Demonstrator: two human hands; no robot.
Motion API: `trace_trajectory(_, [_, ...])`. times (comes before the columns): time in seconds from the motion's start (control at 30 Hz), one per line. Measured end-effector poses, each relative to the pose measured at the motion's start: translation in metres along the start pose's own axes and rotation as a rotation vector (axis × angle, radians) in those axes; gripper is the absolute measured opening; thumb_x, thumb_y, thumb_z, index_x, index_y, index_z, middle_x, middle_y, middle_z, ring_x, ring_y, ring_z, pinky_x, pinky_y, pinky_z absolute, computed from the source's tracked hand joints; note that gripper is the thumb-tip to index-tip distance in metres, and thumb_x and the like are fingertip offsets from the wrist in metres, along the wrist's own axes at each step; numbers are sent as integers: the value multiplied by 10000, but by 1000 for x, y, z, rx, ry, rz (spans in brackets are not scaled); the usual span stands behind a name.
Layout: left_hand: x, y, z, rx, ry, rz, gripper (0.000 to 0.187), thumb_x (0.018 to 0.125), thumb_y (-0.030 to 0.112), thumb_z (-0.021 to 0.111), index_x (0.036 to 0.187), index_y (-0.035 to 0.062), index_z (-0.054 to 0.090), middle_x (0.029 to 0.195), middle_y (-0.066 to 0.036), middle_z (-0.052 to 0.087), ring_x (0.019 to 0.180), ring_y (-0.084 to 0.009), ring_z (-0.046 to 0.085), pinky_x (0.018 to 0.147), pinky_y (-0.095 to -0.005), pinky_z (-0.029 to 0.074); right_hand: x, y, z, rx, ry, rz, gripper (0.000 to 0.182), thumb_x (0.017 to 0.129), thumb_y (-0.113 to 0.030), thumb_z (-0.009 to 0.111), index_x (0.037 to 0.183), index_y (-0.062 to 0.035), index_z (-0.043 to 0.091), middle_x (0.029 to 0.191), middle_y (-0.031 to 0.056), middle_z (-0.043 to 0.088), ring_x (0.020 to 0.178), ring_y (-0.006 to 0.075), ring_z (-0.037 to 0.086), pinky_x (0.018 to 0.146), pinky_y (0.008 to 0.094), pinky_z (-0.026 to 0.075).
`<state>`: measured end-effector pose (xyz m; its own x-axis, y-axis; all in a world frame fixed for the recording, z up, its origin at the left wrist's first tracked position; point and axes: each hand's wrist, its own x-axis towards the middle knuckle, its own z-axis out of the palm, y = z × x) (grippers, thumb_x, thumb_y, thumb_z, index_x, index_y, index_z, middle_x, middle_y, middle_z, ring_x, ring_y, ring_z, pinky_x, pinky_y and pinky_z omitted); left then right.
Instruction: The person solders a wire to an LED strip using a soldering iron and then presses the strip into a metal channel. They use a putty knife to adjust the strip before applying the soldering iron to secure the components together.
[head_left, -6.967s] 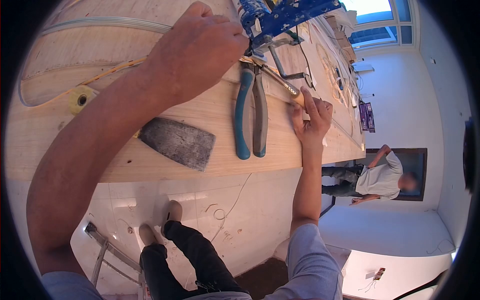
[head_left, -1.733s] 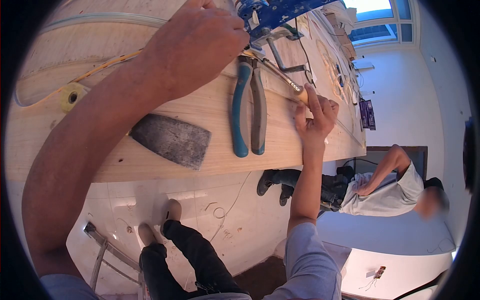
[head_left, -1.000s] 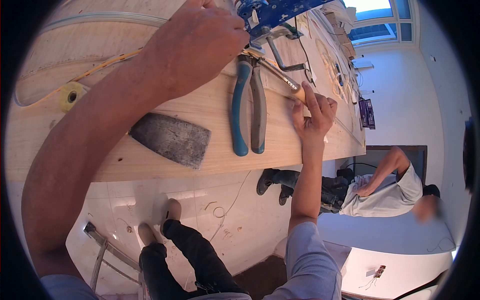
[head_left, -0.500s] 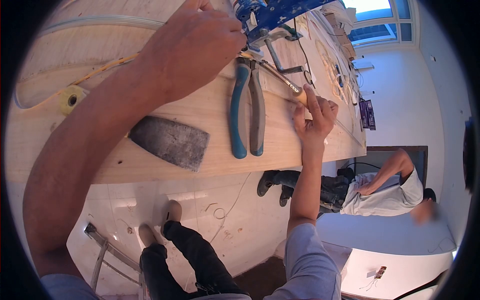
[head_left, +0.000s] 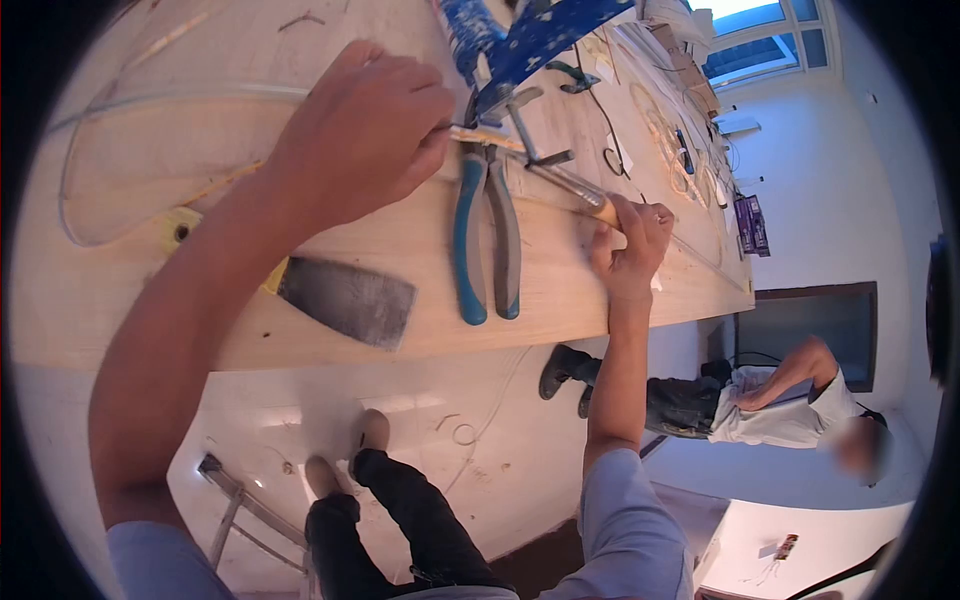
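Observation:
My left hand (head_left: 365,140) is closed over the bench, its fingertips pinching a thin yellowish strip (head_left: 487,137) that looks like LED strip. The end of this strip sticks out toward the right. My right hand (head_left: 636,240) grips the wooden handle of what looks like a soldering iron (head_left: 575,187). Its metal shaft points up and left toward the strip; whether its tip touches cannot be made out. Between my hands lie pliers (head_left: 468,240) with blue-grey handles, jaws partly hidden under the strip. A blue, paint-spattered metal piece (head_left: 545,50) with a bent grey rod stands just beyond.
A wide scraper blade (head_left: 350,300) and a yellow roll (head_left: 180,232) lie by my left forearm on the wooden bench (head_left: 540,290). Cables and boxes (head_left: 752,226) are farther right. Another person (head_left: 770,400) stands beyond the bench end. A ladder (head_left: 255,525) is on the floor.
My left hand has drawn left and down from the blue piece, and the strip's end now shows beside the fingers. My right hand still holds the iron. The whole view has shifted slightly.

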<state>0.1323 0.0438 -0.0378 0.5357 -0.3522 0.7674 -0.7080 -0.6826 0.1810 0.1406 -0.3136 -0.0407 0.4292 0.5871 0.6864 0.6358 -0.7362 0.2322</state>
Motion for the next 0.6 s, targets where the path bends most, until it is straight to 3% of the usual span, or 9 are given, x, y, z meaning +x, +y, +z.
trace_trajectory(0.1, [10,-2,3,-19,-83,-65,85,798,85,684,846,55,620,872,-89,620,870,-278,586,861,-403,422,-5,11,2,-28,-7,51,307,722,-215,676,1007,-104,700,779,19,620,737,208,594,841,408,394])
trace_trajectory(0.2, [3,-4,-7,-4,-34,-107,55,817,105,662,833,62,631,828,-76,614,844,-266,596,813,-391,427,-3,1,-1,-47,-13,66,328,716,-214,677,1026,-111,704,791,23,630,750,217,600,854,411,397])
trace_trajectory(0.3, [3,-6,-6,-75,-153,-162,68,823,117,673,845,61,641,839,-75,618,850,-266,597,815,-393,433,-3,2,-2,-35,-50,98,332,737,-208,674,1040,-76,702,806,40,640,792,222,592,890,404,381])
trace_trajectory(0.4, [3,-2,-4,-84,-147,-125,75,826,127,680,861,67,654,866,-68,622,880,-260,604,839,-395,440,-3,4,-3,-53,-86,73,336,723,-200,678,1037,-86,708,824,36,647,783,215,598,886,401,380])
trace_trajectory(0.6, [5,5,-7,-60,-163,-120,79,817,122,691,870,73,659,908,-59,624,935,-246,609,880,-393,441,1,4,6,-7,-6,31,375,689,-194,671,1052,-115,723,791,14,647,673,204,597,844,405,389])
